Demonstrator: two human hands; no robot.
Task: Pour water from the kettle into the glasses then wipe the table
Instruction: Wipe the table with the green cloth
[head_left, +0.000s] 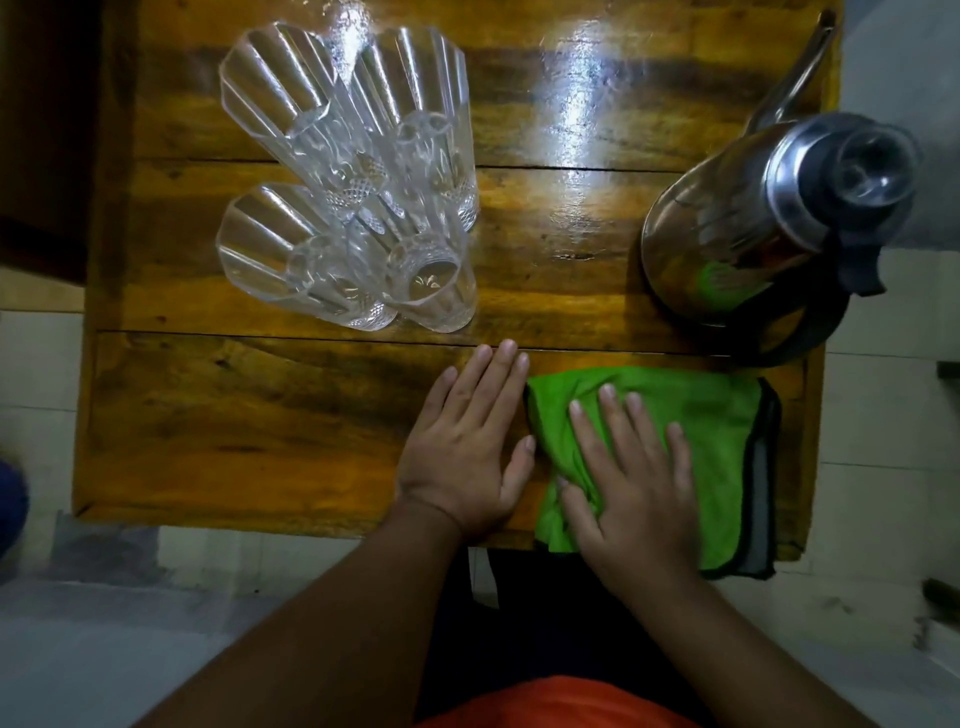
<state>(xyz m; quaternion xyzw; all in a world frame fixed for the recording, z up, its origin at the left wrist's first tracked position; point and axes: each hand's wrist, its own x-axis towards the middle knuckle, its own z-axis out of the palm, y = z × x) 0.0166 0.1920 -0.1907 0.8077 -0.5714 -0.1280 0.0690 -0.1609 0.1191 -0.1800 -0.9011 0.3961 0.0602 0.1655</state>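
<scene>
Wooden counter (260, 441) carries four clear glasses (348, 182) at ten o'clock and a steel kettle (753, 218) at two. Left hand (467, 447) lies spread flat on bare wood; right hand (634, 478) presses spread on the green cloth (722, 415) at five o'clock.

Dim scene, overhead glare on table (576, 119) — edges warped, soft

We see two bare forearms, no sleeves in view, no watch, rings or bands on either wrist. Left hand (464, 447) has short, plain nails, no polish; right hand (635, 486) same, nails trimmed short and unpainted. At btm of frame we catch a bright orange garment (556, 701), smooth fabric, no print visible. Above it a dark, approx. black stretch of clothing (545, 613), detail too dim to tell.
</scene>
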